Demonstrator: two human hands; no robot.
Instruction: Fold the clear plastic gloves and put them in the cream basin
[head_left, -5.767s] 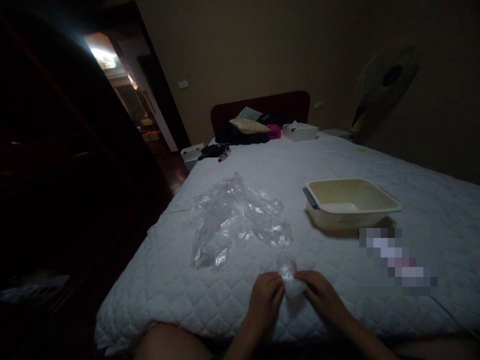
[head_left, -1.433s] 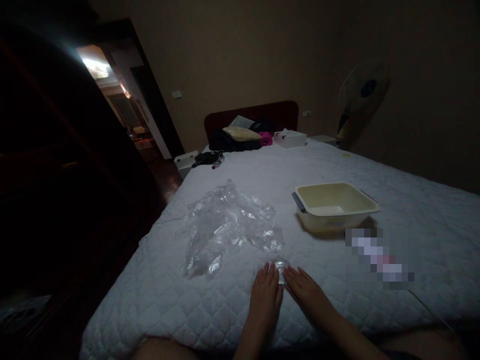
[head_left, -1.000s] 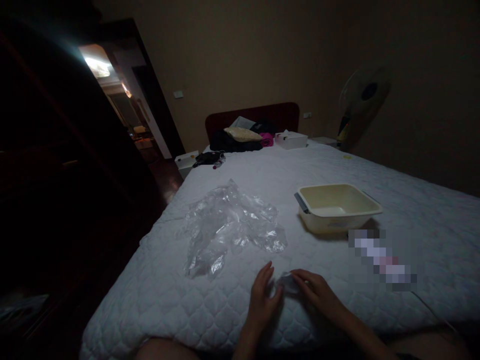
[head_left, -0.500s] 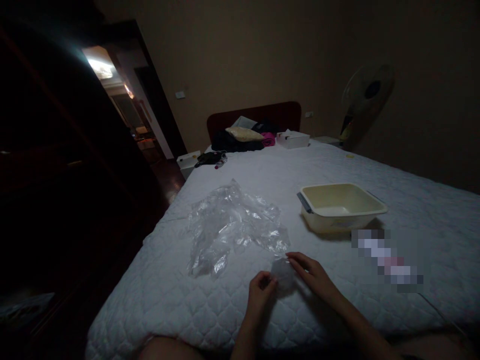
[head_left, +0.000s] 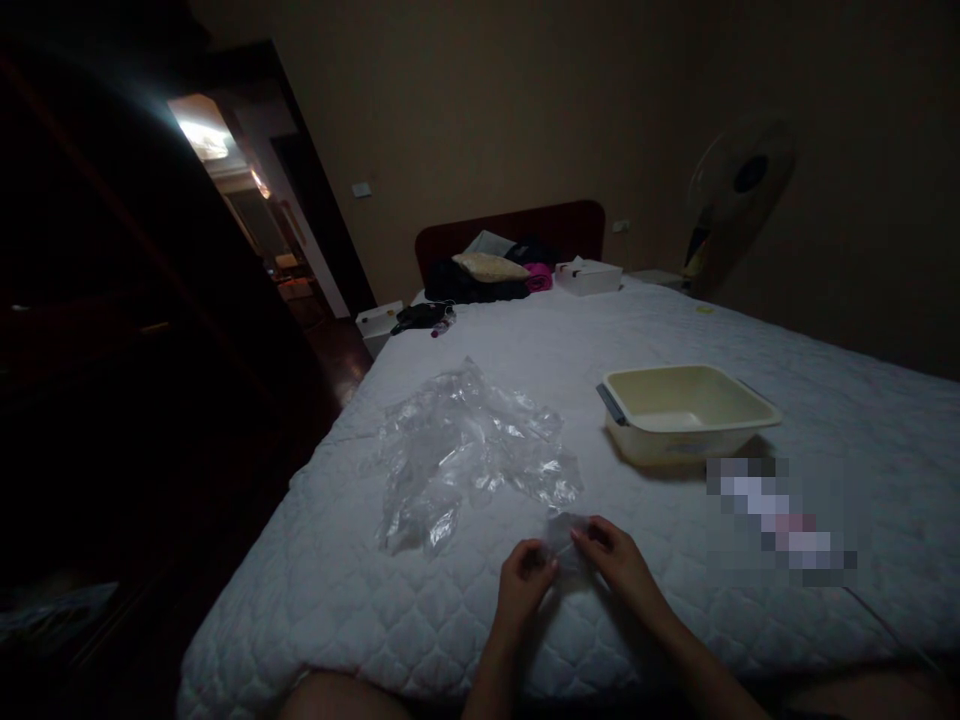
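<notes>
The head camera looks down over a white quilted bed [head_left: 360,610] in a dim room. Near its front edge the person's left hand [head_left: 525,578] and right hand [head_left: 616,556] meet over a small crumpled piece of clear plastic [head_left: 564,533]. The left hand's grip is closed, thumb and fingertips pinching the nearer edge of the plastic. The right hand's grip is closed too, pinching the plastic's right side with the fingers curled in. The piece is held between the two hands just over the quilt. Whether it touches the cover cannot be told.

Just beyond the hands, towards the left, lies a loose heap of crumpled clear plastic bags [head_left: 465,450], flat on the bed and apart from the held piece. To the right of the heap – well apart from it – stands a cream rectangular plastic basin [head_left: 686,412] with a dark handle at its left end, open side up.

At the far end of the bed a dark red headboard [head_left: 517,222] stands against the wall, with a pile of dark and pink clothes [head_left: 487,275] and a white tissue box [head_left: 589,277] in front of it. A standing fan [head_left: 739,195] is at the far right – its head tilted – and a lit doorway [head_left: 206,135] shows at the upper left.
</notes>
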